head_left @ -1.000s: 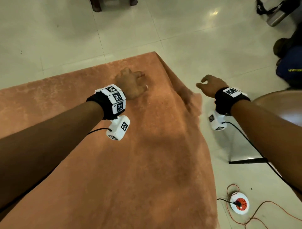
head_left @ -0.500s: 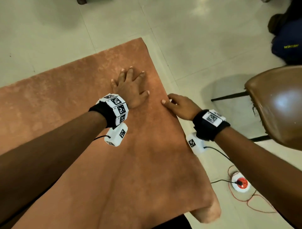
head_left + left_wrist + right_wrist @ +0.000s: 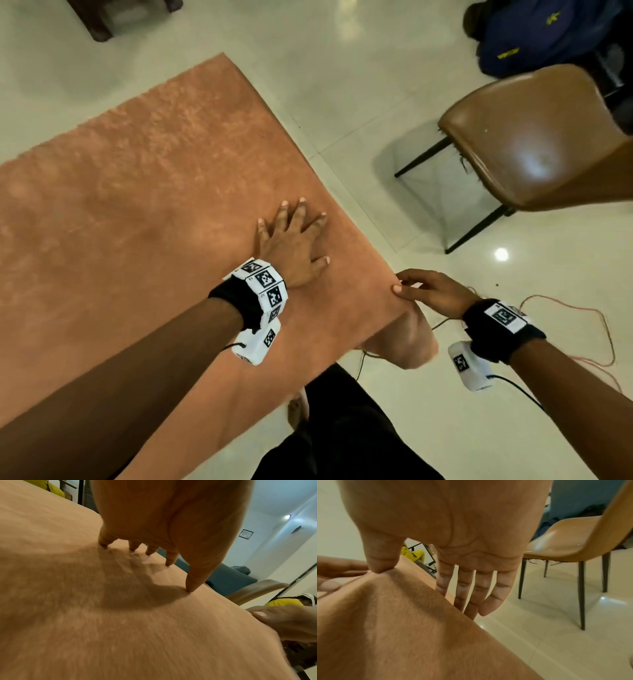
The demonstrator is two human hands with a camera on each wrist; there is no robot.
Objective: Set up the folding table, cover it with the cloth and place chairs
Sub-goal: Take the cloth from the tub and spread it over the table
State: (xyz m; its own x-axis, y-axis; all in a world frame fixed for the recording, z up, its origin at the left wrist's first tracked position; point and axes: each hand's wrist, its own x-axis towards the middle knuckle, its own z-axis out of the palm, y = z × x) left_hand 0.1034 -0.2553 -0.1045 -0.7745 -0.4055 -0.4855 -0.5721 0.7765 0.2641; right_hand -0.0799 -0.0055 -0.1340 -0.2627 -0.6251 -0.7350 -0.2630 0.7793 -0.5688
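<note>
Hands work the cloth point(image 3: 144, 212) on the desk: left hand point(image 3: 291, 243) presses flat, fingers spread; right hand point(image 3: 428, 291) rests its thumb on the corner edge, fingers straight. Chair point(image 3: 548, 144) stands at two o'clock, nearer the right hand.

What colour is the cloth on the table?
The cloth is a plain orange-brown with a slightly fuzzy, mottled nap and no printed pattern; it shows best in the head view.
</note>
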